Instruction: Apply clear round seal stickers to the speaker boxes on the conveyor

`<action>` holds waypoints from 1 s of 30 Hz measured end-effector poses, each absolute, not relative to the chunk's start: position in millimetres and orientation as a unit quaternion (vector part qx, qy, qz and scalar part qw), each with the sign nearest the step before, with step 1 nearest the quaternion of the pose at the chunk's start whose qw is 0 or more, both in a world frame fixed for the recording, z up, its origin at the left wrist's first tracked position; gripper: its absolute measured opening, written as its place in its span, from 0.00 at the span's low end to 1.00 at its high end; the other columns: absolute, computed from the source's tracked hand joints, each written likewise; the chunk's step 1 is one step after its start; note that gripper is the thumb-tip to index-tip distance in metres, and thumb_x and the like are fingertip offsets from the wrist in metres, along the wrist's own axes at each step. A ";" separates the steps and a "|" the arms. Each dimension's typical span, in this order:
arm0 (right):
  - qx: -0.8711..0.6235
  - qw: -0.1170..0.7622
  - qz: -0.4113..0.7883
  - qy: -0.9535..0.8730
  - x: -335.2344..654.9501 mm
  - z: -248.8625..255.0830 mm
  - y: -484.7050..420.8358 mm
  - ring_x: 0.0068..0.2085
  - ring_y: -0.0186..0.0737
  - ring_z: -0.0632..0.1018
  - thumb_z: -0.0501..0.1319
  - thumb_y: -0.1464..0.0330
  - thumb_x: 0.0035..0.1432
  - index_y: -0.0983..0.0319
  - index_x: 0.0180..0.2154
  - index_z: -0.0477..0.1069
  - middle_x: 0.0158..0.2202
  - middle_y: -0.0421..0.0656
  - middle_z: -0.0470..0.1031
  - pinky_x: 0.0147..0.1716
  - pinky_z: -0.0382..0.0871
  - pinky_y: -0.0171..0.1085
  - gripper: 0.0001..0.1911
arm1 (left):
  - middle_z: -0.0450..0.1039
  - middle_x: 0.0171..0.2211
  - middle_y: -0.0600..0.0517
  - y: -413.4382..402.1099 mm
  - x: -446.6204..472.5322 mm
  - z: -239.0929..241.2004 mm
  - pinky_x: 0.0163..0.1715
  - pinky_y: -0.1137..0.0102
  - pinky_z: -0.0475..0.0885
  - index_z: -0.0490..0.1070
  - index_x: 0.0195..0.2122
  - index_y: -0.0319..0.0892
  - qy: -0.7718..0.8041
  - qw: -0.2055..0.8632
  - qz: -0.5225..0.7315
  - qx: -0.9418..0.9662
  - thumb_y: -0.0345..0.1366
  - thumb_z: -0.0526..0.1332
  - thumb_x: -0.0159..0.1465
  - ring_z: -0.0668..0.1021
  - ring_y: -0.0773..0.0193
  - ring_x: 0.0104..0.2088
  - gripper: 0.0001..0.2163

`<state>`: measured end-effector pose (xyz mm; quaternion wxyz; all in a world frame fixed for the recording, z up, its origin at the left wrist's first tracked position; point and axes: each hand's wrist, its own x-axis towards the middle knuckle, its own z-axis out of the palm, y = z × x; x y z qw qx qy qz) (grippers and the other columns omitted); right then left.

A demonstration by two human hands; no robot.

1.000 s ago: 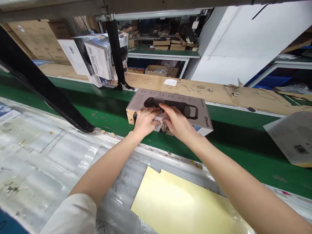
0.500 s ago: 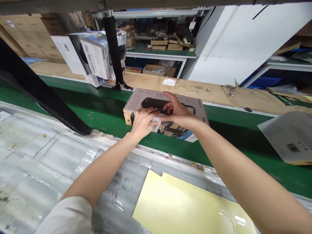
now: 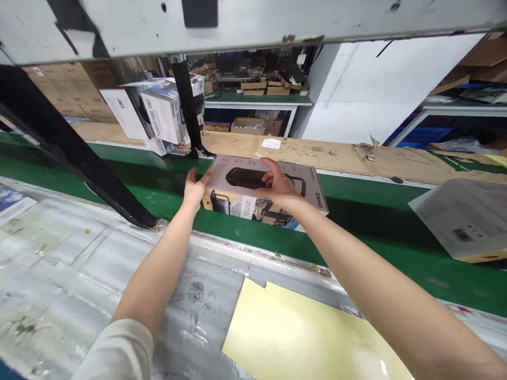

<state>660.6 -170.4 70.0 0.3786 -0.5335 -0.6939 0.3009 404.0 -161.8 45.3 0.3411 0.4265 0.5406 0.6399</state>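
A printed retail box (image 3: 312, 192) lies flat on the green conveyor belt, with a picture of a dark speaker-like device on its top. A white label (image 3: 248, 207) sits on its near side. My left hand (image 3: 194, 191) is against the box's left end, fingers apart, thumb by the top corner. My right hand (image 3: 281, 187) is over the box top with curved fingers, thumb near the front edge and index finger stretched toward the back edge. A tiny whitish piece (image 3: 258, 155) shows by that index fingertip; whether it sticks to the finger, I cannot tell.
Another pale box (image 3: 463, 221) stands on the belt (image 3: 368, 232) at right. Stacked boxes (image 3: 162, 113) stand behind at left, beside a black post (image 3: 186, 105). A yellow sheet (image 3: 309, 332) lies on the plastic-covered table. A white beam (image 3: 253, 26) crosses overhead.
My left hand has moved off the label area to the box's left end, uncovering the near side. My right hand stays over the box top. The camera view has tilted up.
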 end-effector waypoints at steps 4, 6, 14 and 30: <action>-0.573 0.371 0.254 -0.685 672.9 72.3 -177.8 0.33 0.42 0.74 0.70 0.69 0.47 0.51 0.65 0.64 0.40 0.41 0.74 0.39 0.72 0.45 0.43 | 0.83 0.37 0.41 -170.5 409.6 35.9 0.50 0.57 0.76 0.77 0.35 0.37 0.483 0.541 0.584 0.365 0.41 0.73 0.49 0.83 0.43 0.47 0.16; -0.573 0.394 0.263 -0.669 685.8 76.9 -185.2 0.31 0.41 0.73 0.70 0.66 0.49 0.53 0.60 0.69 0.35 0.39 0.74 0.36 0.71 0.43 0.35 | 0.83 0.35 0.42 -183.9 420.5 33.5 0.48 0.58 0.77 0.78 0.35 0.37 0.475 0.545 0.578 0.379 0.40 0.73 0.48 0.84 0.44 0.45 0.16; -0.457 0.391 0.348 -0.719 672.4 127.4 -177.4 0.36 0.41 0.75 0.75 0.50 0.43 0.59 0.30 0.78 0.32 0.41 0.77 0.37 0.68 0.40 0.21 | 0.76 0.59 0.42 -196.0 471.8 35.3 0.59 0.58 0.67 0.77 0.49 0.41 0.466 0.647 0.455 0.397 0.35 0.77 0.44 0.73 0.44 0.62 0.29; -0.361 0.245 0.445 -0.782 659.4 110.6 -139.0 0.33 0.40 0.77 0.72 0.61 0.46 0.57 0.41 0.69 0.30 0.37 0.77 0.34 0.69 0.39 0.20 | 0.81 0.37 0.52 -203.9 506.0 23.0 0.36 0.69 0.73 0.70 0.58 0.43 0.348 0.724 0.460 0.378 0.33 0.69 0.47 0.81 0.60 0.34 0.34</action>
